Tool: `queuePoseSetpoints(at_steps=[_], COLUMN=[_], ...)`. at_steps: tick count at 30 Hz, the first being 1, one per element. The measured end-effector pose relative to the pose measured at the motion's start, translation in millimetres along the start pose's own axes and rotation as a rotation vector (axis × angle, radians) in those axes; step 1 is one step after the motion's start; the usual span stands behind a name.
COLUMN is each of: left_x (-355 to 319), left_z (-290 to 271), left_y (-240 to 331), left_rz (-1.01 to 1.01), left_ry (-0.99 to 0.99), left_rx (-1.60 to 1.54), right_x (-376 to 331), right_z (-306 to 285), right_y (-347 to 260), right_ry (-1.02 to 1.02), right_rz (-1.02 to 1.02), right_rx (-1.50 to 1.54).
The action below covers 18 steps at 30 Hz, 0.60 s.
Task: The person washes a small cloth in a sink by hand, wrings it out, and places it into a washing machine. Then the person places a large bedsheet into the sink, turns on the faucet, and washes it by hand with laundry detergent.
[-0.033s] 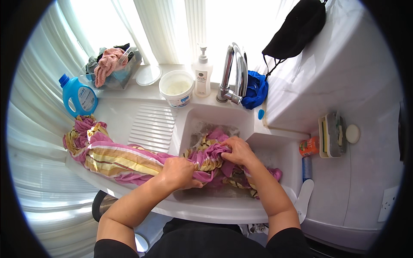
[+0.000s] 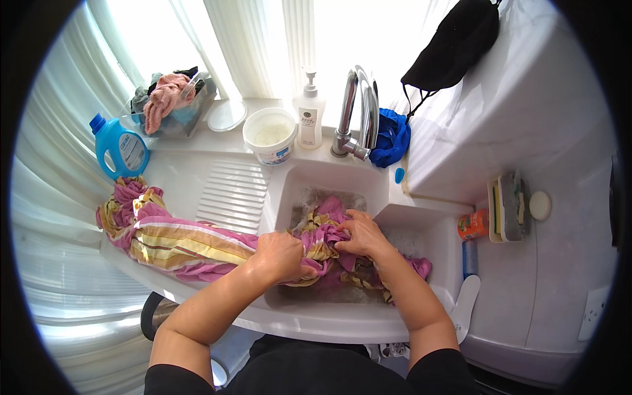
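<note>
A long wet cloth [image 2: 191, 247], striped pink, yellow and brown, runs from the ribbed left side of the white sink [image 2: 332, 322] down into its basin. Its right end lies bunched in cloudy, sudsy water [image 2: 309, 197]. At the basin's left edge, my left hand [image 2: 282, 257] is closed around the cloth, knuckles up. My right hand [image 2: 363, 235] grips a gathered fold over the basin, its fingers curled into the fabric. Between my hands the cloth is crumpled. The part under my palms is hidden.
Behind the basin stand a chrome faucet [image 2: 345, 125], a white pump bottle [image 2: 309, 118] and a white tub [image 2: 270, 135]. A blue detergent jug [image 2: 118, 148] and a clear bin of clothes [image 2: 178, 122] are at left. A brush [image 2: 469, 260] lies on the right rim.
My left hand has shifted slightly up and to the right along the cloth. My right hand has moved a little, its fingers still in the fold.
</note>
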<state>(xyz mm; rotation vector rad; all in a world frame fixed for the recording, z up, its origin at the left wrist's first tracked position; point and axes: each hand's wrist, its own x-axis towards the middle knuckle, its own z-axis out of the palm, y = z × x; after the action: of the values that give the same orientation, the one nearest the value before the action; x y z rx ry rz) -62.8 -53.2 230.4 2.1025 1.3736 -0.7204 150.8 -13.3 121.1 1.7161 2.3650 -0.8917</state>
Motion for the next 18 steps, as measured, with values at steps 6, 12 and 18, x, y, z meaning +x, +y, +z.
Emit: queuePoseSetpoints(at_steps=[6,12,18], left_x=[128,228,221], left_z=[105,152,90], left_y=[19,6,-8], left_rz=[-0.255,-0.395,-0.140], left_ry=[0.098,0.025,-0.240], left_rx=[0.132,0.091,-0.065], right_x=[49,111,110], right_z=[101,139,118], right_y=[3,37,39], right_ry=[0.428,0.136,-0.333], right_rz=[-0.034,0.137,0.353], right_rx=[-0.203,0.076,-0.221])
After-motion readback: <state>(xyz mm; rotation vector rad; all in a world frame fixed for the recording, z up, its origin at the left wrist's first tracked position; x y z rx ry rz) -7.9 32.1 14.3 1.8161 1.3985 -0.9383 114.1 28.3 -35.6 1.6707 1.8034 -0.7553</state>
